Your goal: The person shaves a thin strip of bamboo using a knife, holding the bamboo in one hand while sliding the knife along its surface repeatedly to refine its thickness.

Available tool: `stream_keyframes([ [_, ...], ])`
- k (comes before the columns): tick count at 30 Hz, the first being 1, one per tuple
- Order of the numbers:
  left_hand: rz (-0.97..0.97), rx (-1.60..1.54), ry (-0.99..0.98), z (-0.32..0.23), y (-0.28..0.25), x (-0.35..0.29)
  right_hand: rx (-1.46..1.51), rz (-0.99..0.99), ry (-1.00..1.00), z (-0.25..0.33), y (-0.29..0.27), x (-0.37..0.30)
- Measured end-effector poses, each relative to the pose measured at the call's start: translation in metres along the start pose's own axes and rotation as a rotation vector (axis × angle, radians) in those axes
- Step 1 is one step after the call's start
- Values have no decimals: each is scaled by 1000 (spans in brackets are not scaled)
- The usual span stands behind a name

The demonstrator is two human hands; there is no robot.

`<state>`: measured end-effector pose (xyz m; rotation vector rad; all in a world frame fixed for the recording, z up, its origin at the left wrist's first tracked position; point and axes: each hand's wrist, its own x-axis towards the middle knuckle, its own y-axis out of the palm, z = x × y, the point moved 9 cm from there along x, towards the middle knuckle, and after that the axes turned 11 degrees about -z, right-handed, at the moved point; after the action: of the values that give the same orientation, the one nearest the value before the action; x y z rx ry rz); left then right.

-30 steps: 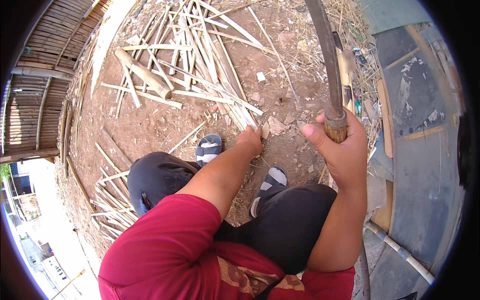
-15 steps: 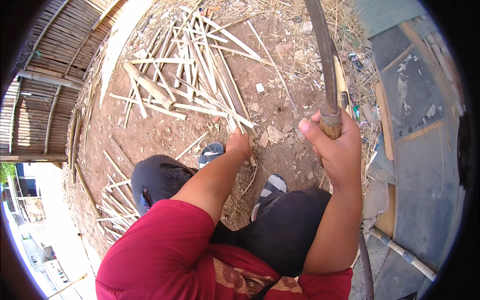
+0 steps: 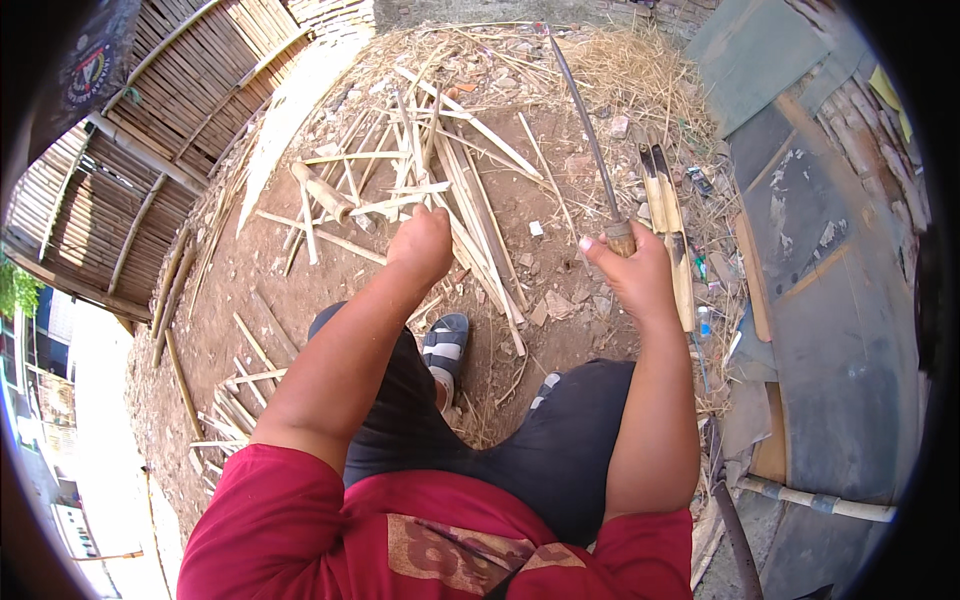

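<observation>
My right hand [image 3: 637, 268] is wrapped round the wooden handle of a machete [image 3: 588, 120], thumb along the grip. Its long dark blade points away from me, over the ground. My left hand [image 3: 420, 243] reaches out to the near side of a loose pile of split bamboo. Its fingers are closed on a pale bamboo strip [image 3: 405, 198], though the hand's back hides much of the grip. Among the strips, a thicker round bamboo piece [image 3: 322, 190] lies left of that hand. Long flat bamboo slats [image 3: 480, 215] lie to its right.
Two split bamboo pieces with dark ends [image 3: 668, 220] lie beyond my right hand. Dark sheets [image 3: 830, 300] stand along the right side. A woven bamboo wall [image 3: 190, 70] is at the far left. More strips [image 3: 230, 410] lie by my left arm, and dry straw [image 3: 620, 70] lies farther off.
My left hand has moved forward and leftward over the pile. The machete is still in my right hand, its blade now tilted farther away and to the left. The view has shifted too.
</observation>
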<state>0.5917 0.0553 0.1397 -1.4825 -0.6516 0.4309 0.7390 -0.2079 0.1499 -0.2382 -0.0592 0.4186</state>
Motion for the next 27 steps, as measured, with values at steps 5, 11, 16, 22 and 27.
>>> stream_keyframes([
  [5,-377,58,19,76,-113,10,-54,-19,-85,-3,7,5],
  [11,-776,69,143,79,-289,-8,-44,-44,-71,6,1,0],
  [16,-755,131,162,78,-378,-5,-75,-47,-115,5,0,1],
  [22,-677,-257,135,92,-387,4,-153,-35,-175,1,1,0],
  [27,-809,-630,122,113,-372,5,-220,108,-45,15,8,-10],
])
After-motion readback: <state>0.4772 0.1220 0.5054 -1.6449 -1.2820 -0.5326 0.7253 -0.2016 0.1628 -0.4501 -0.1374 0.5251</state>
